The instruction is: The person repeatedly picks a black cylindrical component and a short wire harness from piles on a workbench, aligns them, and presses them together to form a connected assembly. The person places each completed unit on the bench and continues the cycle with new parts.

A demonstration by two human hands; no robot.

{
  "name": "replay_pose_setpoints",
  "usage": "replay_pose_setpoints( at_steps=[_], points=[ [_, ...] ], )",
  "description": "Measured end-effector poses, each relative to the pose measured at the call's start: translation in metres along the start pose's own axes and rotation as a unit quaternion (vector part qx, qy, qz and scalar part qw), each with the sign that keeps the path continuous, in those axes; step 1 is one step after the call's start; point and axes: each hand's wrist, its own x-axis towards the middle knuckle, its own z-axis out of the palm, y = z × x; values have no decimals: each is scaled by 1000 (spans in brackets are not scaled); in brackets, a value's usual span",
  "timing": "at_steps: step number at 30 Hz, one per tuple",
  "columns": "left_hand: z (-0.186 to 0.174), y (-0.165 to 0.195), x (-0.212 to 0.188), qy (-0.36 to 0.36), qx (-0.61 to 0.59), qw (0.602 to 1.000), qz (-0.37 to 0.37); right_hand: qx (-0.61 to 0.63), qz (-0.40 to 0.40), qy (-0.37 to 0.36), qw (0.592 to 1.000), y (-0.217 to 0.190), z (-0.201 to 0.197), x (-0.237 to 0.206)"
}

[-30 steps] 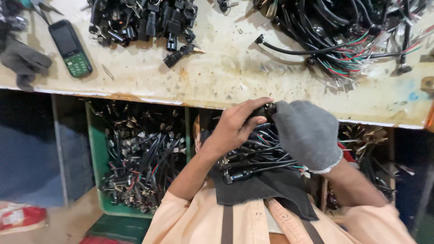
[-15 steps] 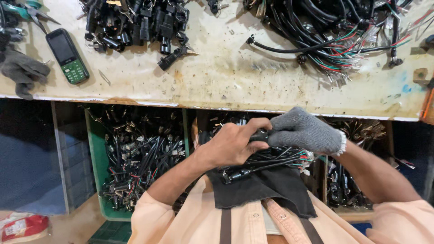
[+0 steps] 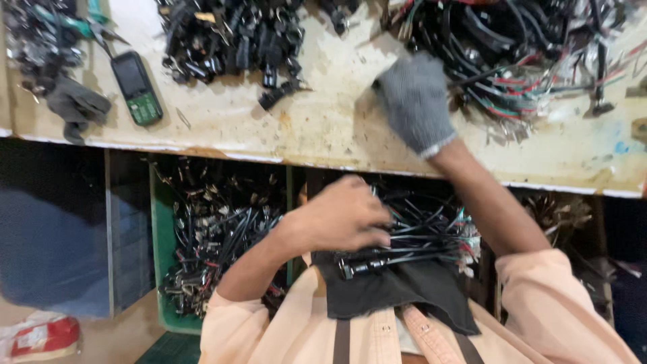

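So closest in there's a black cloth across the lap with a bundle of black cables lying on it, and the bare left hand has its fingers curled down onto that bundle. Further out, the gloved right hand is up on the table, touching the edge of a big wire tangle; can't tell how its fingers are set. A green phone sits far left.
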Motion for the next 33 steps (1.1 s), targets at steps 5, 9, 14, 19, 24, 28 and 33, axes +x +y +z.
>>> replay_pose_setpoints(
  at_steps=[5,9,14,19,24,28,33],
  points=[
    [-57,-87,5,310,434,804,-263,414,114,34,903,20,-27,-46],
    [-77,-157,2,377,516,711,-294,256,143,220,930,30,-94,-79],
    [-68,-177,-6,474,341,773,-249,105,104,81,986,7,-91,-97],
    [-51,-145,-9,621,178,754,-117,129,139,6,982,-5,-26,-108],
    [5,-90,18,520,-275,808,-43,338,267,1,903,0,-38,-111],
    [39,-45,35,399,-488,772,-81,401,276,-36,873,-10,-66,-104],
    [37,-17,22,327,-298,890,-113,341,175,-56,922,-20,-79,-93]
  ],
)
